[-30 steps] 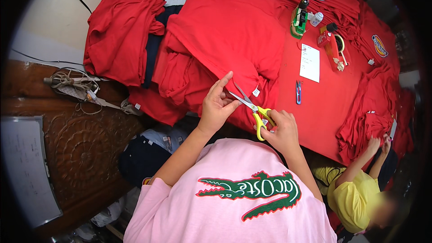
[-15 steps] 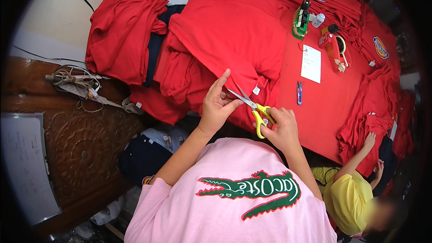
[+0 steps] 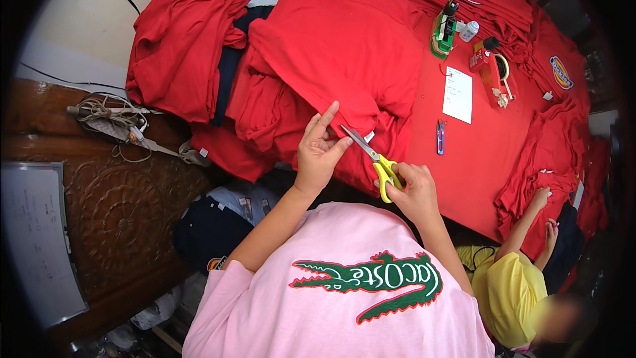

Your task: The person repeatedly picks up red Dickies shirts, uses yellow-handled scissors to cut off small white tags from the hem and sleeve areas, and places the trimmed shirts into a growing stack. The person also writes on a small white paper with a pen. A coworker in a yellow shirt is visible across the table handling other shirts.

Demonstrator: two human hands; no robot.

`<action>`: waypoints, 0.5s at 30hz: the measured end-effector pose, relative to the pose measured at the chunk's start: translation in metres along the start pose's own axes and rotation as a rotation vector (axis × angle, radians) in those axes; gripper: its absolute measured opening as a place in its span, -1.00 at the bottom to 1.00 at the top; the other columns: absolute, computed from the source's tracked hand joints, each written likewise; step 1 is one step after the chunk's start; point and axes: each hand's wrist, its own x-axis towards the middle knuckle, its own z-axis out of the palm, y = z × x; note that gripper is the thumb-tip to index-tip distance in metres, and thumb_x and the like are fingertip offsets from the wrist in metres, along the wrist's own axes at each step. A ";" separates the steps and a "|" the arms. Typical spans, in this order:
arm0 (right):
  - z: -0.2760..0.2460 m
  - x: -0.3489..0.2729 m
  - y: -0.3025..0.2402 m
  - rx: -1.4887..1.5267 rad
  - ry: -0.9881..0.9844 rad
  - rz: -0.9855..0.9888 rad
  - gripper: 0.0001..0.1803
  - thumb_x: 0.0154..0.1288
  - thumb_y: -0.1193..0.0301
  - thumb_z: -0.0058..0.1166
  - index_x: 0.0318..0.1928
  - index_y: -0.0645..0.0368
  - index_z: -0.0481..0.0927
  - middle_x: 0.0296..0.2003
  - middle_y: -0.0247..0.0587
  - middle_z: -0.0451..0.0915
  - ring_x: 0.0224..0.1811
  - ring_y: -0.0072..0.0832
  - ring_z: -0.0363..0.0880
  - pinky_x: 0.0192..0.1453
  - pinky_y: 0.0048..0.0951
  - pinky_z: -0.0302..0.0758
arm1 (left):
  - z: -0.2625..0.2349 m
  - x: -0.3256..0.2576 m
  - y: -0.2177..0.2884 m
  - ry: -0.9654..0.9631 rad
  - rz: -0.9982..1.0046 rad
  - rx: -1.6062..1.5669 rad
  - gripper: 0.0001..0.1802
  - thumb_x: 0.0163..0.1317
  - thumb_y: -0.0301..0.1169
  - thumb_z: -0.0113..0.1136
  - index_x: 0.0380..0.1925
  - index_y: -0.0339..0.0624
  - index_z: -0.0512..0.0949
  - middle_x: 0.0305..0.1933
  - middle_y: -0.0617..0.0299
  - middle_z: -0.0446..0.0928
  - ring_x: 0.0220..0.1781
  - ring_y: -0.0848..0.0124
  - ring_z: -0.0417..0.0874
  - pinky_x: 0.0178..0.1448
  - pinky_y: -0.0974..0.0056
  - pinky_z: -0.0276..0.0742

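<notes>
From where I'm standing, the right hand [image 3: 416, 189] is clamping round the yellow handles of the scissors [image 3: 375, 157], fingers and thumb through or about the loops. The scissors are slanting up and to the left over the near edge of a red shirt [image 3: 338, 40], their blades lying almost together and their tips pointing just beside the left thumb. The left hand [image 3: 317, 159] is reaching to that same edge, its forefinger and thumb standing apart; whether its other fingers are pinching any cloth, I can't tell. A white label [image 3: 369, 136] is showing behind the blades.

The shirt is lying on top of a heap at the middle of the table [image 3: 457, 185]. To its right, blue snips [image 3: 440, 138] are lying below a white paper [image 3: 458, 96], and a red tape dispenser [image 3: 487, 69] is sitting beyond the paper, near a small white bottle [image 3: 469, 30]. At the far right, a co-worker [image 3: 510, 298] in yellow is resting one hand against a red pile [image 3: 543, 159].
</notes>
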 end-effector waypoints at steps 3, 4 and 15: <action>-0.002 0.009 -0.006 -0.030 0.000 -0.009 -0.70 0.07 0.26 0.45 -0.30 0.21 0.70 -0.63 -0.21 0.50 -0.52 -0.27 0.50 -0.24 -0.23 0.34 | 0.002 -0.001 0.008 -0.047 -0.039 -0.038 -0.09 0.24 -0.84 0.28 0.58 -0.24 0.20 0.22 0.28 0.31 0.28 0.40 0.58 0.38 0.31 0.61; -0.003 0.010 -0.007 -0.035 0.003 -0.012 -0.70 0.07 0.26 0.44 -0.29 0.21 0.70 -0.63 -0.20 0.50 -0.52 -0.26 0.50 -0.24 -0.23 0.34 | 0.002 -0.001 0.008 -0.051 -0.044 -0.060 -0.08 0.23 -0.84 0.29 0.58 -0.24 0.20 0.23 0.27 0.32 0.28 0.40 0.58 0.38 0.32 0.61; 0.010 0.010 0.004 0.067 -0.056 0.008 -0.71 0.08 0.27 0.45 -0.29 0.20 0.71 -0.62 -0.19 0.53 -0.53 -0.26 0.51 -0.24 -0.23 0.35 | -0.016 0.000 -0.008 0.014 -0.048 0.054 -0.17 0.30 -0.78 0.26 0.56 -0.23 0.25 0.35 0.23 0.33 0.31 0.45 0.53 0.40 0.34 0.57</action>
